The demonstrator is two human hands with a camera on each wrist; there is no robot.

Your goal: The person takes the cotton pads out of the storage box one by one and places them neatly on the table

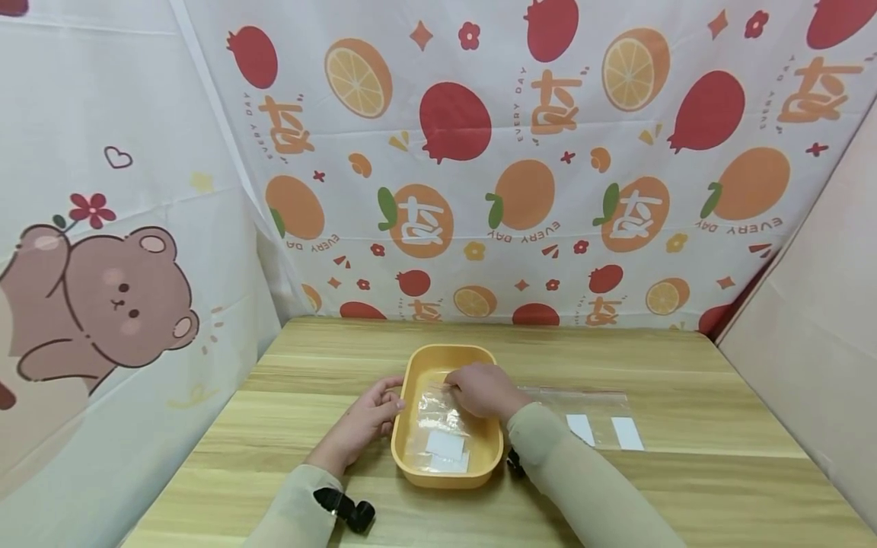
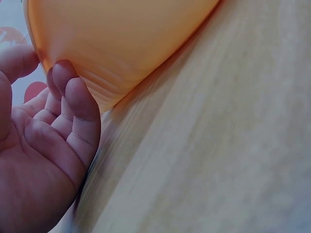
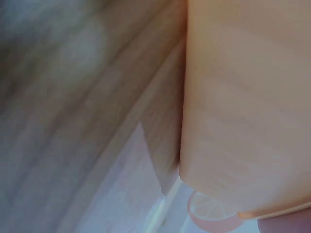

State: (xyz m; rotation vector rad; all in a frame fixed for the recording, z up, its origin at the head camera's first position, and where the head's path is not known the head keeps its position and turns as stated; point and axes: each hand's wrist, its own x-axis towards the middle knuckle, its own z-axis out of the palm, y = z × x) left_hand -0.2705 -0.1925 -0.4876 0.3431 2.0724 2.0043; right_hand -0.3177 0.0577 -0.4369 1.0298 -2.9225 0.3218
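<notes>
A yellow-orange plastic tray [image 1: 445,482] stands on the table in the head view. My left hand [image 1: 370,417] holds its left side; in the left wrist view the thumb is at the rim and the curled fingers are against the outer wall. Inside the tray lies a clear plastic bag [image 1: 435,412] with two white rectangles [image 1: 445,444] near its lower end. My right hand [image 1: 483,390] reaches over the right rim and pinches the bag's upper edge; its fingertips are partly hidden. The tray's outer wall [image 3: 243,107] fills much of the right wrist view.
More clear plastic [image 1: 575,399] with a reddish top strip lies to the right of the tray, bearing white rectangles [image 1: 626,433]. My right forearm partly covers it. Behind the wooden table [image 1: 308,365] hangs a fruit-print cloth [image 1: 521,251].
</notes>
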